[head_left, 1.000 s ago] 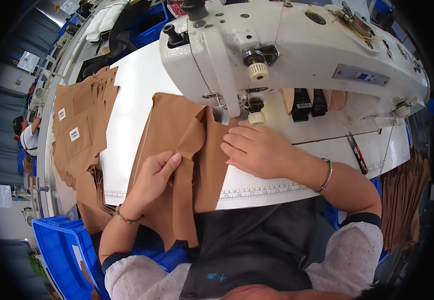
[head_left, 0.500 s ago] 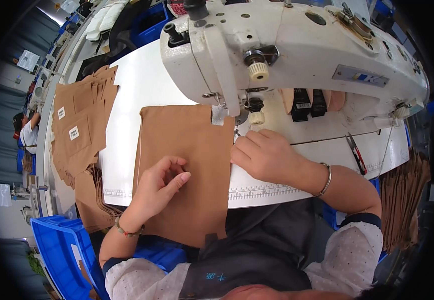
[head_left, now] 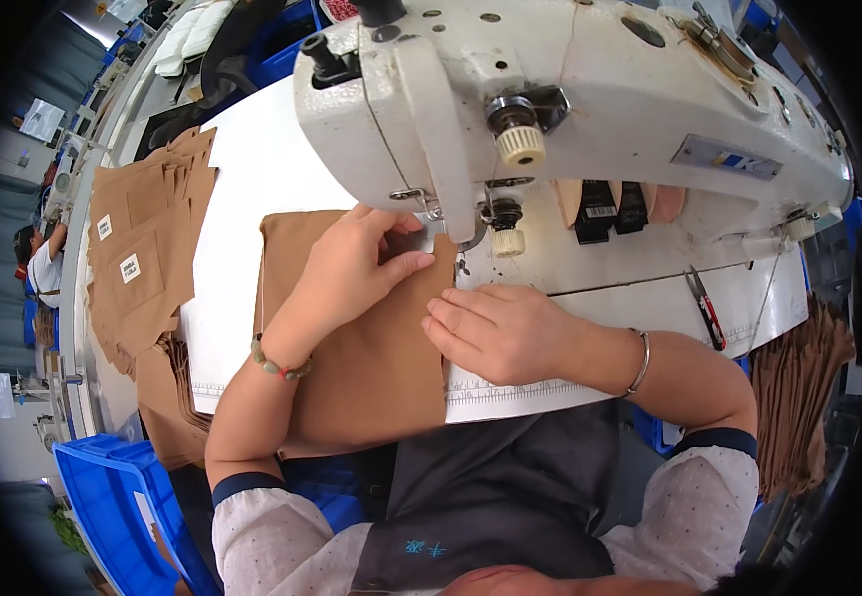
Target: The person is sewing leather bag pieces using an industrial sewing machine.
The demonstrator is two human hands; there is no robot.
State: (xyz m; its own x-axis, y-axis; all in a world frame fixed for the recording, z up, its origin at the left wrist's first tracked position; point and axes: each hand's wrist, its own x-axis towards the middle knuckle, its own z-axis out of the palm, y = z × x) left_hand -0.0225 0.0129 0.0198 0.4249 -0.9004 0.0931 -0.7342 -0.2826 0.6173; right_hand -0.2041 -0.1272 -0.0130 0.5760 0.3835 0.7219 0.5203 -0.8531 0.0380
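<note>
A brown fabric panel [head_left: 352, 368] lies under the front of a white sewing machine [head_left: 590, 89], its lower end hanging over the table's near edge. On the panel's upper part rests my left hand [head_left: 352, 268]; its thumb and fingers are apart, fingertips close to the presser foot [head_left: 461, 243] and a small pale patch at the panel's corner notch. My right hand [head_left: 501, 333] holds the panel's right edge just below the foot, fingers on top of the cloth. Its thumb is hidden.
Stacked brown pieces with white labels [head_left: 130, 268] lie at the left. Red-and-black thread snips [head_left: 706, 308] sit right of my right hand. Black tags [head_left: 595, 211] lie under the machine arm. Blue bins [head_left: 123, 497] stand lower left; brown pieces [head_left: 798, 397] hang at the right.
My left hand has moved up the panel toward the presser foot. My right hand has shifted slightly left and down, its fingers reaching further onto the cloth. The panel's lower end has drawn upward.
</note>
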